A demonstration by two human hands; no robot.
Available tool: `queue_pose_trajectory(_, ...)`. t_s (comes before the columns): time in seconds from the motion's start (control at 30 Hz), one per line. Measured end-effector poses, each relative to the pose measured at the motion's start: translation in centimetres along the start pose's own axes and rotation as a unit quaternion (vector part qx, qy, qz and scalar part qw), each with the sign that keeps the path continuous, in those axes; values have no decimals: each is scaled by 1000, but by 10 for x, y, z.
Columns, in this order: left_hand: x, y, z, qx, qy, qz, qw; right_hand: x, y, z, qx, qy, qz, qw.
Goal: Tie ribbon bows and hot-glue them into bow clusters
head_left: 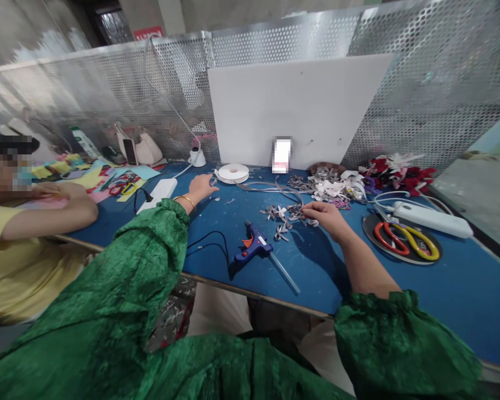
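Observation:
My left hand (pixel 203 189) is above the blue table, just left of a white ribbon spool (pixel 232 173), its thumb and fingers apart. My right hand (pixel 328 218) has its fingertips pinched on a grey ribbon piece (pixel 303 214) at the edge of a small group of looped ribbon flowers (pixel 280 212). In front of the flowers lies a blue glue gun (pixel 253 244) with an orange trigger and a clear glue stick out of its back. A strip of grey ribbon (pixel 256 186) runs from near the spool toward the flowers.
Scissors with red and yellow handles (pixel 419 243) rest on a dark round plate at right, near a white power strip (pixel 433 218). Ribbon pieces (pixel 337 186) are heaped behind my right hand. A phone (pixel 281 155) leans on a white board (pixel 295 105). A co-worker (pixel 33 233) sits at left.

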State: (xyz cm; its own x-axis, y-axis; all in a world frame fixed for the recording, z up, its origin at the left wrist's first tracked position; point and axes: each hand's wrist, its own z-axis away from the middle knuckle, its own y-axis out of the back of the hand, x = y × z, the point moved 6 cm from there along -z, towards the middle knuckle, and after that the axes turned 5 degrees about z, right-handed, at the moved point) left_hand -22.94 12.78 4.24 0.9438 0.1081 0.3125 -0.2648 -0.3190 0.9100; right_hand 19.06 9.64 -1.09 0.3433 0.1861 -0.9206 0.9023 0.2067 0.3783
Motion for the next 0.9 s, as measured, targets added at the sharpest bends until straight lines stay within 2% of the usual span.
queue_pose_trajectory(0.1, 19, -14, 5, -61, -68, -24, 996, 0, -1, 0, -3, 2, 19, 1000)
queue_pose_trajectory(0.27, 39, -43, 17, -144, -89, -15, 985, -2, -4, 1, -7, 4, 63, 998)
queue_pose_trajectory(0.37, 42, -55, 18, -161, -89, -21, 983, -3, -4, 2, -10, 1, 90, 996)
queue_pose_trajectory(0.5, 42, -55, 12, -145, -104, -35, 983, -6, -4, 3, -12, 12, 108, 994)
queue_pose_trajectory(0.57, 45, -57, 12, -155, -124, -43, 979, -7, -5, 2, -13, 21, 120, 992)
queue_pose_trajectory(0.77, 67, -85, 27, -259, -213, -45, 941, -5, -8, 1, -18, 22, 170, 985)
queue_pose_trajectory(0.9, 75, -84, 42, -312, -269, -37, 911, -6, -9, 2, -18, 27, 186, 982)
